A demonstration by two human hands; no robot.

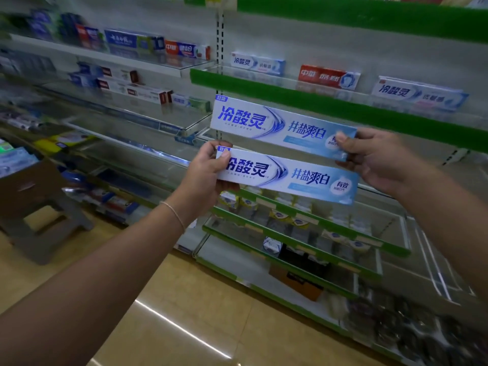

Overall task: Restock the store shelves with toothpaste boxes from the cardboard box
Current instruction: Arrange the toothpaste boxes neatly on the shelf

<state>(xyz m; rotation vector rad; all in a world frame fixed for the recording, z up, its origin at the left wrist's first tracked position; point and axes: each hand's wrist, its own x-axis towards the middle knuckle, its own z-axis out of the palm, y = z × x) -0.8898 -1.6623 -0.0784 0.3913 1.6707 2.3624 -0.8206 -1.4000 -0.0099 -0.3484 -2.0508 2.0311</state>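
2 toothpaste boxes in hand, both held in the air in front of the shelving, long axes running left-right and tipped slightly down to the right, printed faces toward the camera.

Upper toothpaste box (282,126): right hand (380,159) pinches its right end, thumb on the front face, fingers behind. Its left end hangs free, so the whole length of the box lies to the left of that grip.

Lower toothpaste box (287,175): left hand (208,173) grasps its left end, thumb over the printed face, fingers curled underneath. Box extends rightward from that grip; its right end sits just beside the right hand, contact there not resolvable.

The 2 boxes run nearly parallel, upper one a little farther toward the shelves; their edges appear to overlap in view (touching or not, cannot tell).

Target judged to be the glass shelf with the green front strip (317,101) directly behind the upper box, already carrying a blue-white box (257,63), a red box (328,76) and another blue-white box (420,95) spaced well apart. Right hand is nearer that shelf. Likely obstruction: the green strip itself, which the box must clear before going in lengthwise.

Surroundings: left bay shelves (148,67) with mixed toothpaste cartons (blurred), lower shelves with small yellow packs (280,215), a grey step stool (47,223) on the tiled floor. A brown box (25,186) sits atop the stool, probably the supply carton.
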